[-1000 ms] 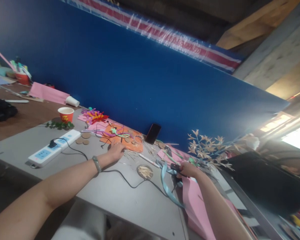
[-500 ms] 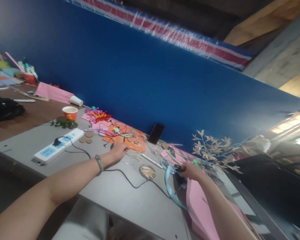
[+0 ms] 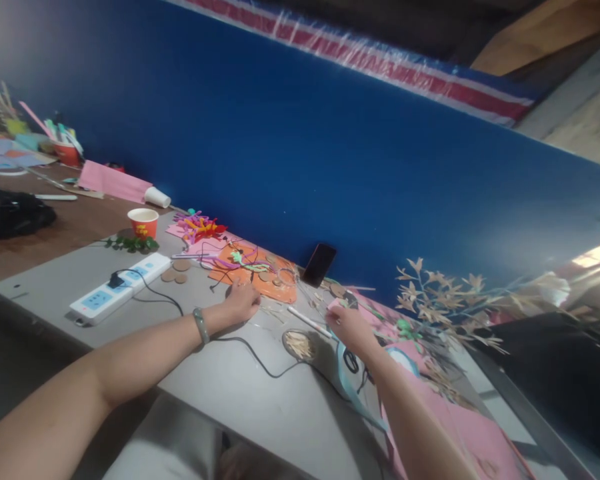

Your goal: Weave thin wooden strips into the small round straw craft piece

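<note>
My left hand (image 3: 243, 301) rests on the table at the near edge of an orange sheet (image 3: 275, 288), its fingers curled and closed. Any small thing inside them is hidden. My right hand (image 3: 351, 325) is above the table beside a white stick (image 3: 307, 321), fingers bent together in a pinch; what they hold cannot be made out. Below its wrist lie a black loop (image 3: 351, 361) and a light blue ribbon (image 3: 347, 387). Between the hands sits a small round dish (image 3: 286, 340) of short pale sticks (image 3: 300, 345).
A white power strip (image 3: 123, 288) with a black cable (image 3: 260, 363) lies to the left, near a red paper cup (image 3: 144, 225). A phone (image 3: 320, 264) leans on the blue partition (image 3: 280, 147). Pink sheets (image 3: 445, 413) and dried flowers (image 3: 425, 293) are at the right.
My right hand has moved left, away from the dark item it was at over the ribbon, toward the white stick. My left hand stays by the orange sheet, its fingers more curled.
</note>
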Available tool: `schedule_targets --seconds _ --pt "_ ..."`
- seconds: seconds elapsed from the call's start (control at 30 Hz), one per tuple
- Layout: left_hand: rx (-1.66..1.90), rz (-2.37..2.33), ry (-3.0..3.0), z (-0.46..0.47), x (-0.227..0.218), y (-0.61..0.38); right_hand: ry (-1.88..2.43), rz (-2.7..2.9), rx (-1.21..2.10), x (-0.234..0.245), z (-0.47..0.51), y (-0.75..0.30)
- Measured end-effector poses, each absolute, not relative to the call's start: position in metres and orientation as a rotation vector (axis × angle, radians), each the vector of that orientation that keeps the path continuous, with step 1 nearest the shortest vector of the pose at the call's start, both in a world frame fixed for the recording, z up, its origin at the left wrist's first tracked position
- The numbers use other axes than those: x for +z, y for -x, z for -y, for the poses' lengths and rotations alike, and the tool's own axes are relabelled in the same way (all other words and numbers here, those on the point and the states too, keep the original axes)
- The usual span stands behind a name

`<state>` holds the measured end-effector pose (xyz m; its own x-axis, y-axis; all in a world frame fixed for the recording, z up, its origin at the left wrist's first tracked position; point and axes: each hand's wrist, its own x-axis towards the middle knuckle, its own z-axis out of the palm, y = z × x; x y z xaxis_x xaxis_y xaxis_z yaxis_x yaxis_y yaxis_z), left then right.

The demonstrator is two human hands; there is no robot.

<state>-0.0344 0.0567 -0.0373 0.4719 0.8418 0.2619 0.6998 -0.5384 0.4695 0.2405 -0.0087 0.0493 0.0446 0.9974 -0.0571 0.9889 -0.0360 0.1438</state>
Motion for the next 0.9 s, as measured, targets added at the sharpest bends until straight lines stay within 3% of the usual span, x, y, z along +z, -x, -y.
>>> schedule_targets --seconds 0.17,0.53,0.9 --pt "0.647 -1.313 -2.462 -0.057 -0.04 0.034 -2.006 -2.518 -0.279 0.032 -0.012 -0.179" --pt "0.67 -1.325 -2.433 -0.054 -0.039 0.032 -2.079 -2.619 -0.122 -0.012 -0.045 -0.163" --pt "0.706 -1.323 -2.418 -0.053 -0.045 0.033 -2.055 -2.669 -0.127 -0.023 -0.051 -0.168"
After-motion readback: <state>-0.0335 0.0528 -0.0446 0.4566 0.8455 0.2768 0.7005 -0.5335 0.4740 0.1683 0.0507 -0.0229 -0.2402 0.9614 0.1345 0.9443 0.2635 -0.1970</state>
